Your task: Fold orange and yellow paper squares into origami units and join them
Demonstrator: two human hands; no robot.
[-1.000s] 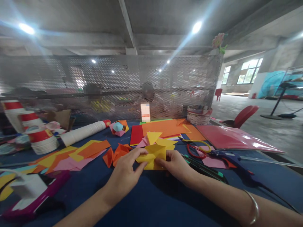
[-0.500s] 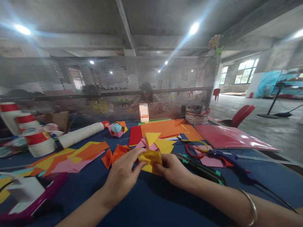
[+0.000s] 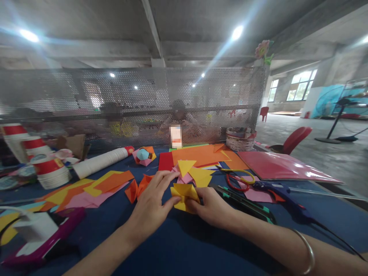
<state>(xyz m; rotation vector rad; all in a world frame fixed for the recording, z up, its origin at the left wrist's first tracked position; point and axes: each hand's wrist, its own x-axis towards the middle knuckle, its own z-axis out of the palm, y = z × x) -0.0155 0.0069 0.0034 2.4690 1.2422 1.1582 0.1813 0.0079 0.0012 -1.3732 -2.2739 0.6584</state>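
Observation:
A folded piece of yellow paper (image 3: 185, 195) is held just above the blue tabletop, its creased flaps standing partly up. My right hand (image 3: 214, 205) pinches its right side, with the thumb at the front; the fingers behind are partly hidden. At the paper's left edge is my left hand (image 3: 152, 201), fingers stretched out and apart from the paper, only the thumb tip touching or close to it. Beyond the hands lie yellow folded triangles (image 3: 199, 176) and pink folded pieces (image 3: 184, 177). Orange folded pieces (image 3: 132, 191) sit left of my left hand, partly covered by it.
Right of my hands lie a green-black cutter (image 3: 247, 205), red-yellow scissors (image 3: 238, 182) and a blue glue gun (image 3: 287, 195). Paper sheets (image 3: 100, 188), stacked cups (image 3: 53, 172) and a purple power strip (image 3: 43, 245) are left. A mesh screen (image 3: 138, 96) stands behind, people beyond.
My left fingers have lifted off the yellow paper and spread, leaving the thumb at its edge. The paper's upper flap has opened out. My right hand keeps its hold.

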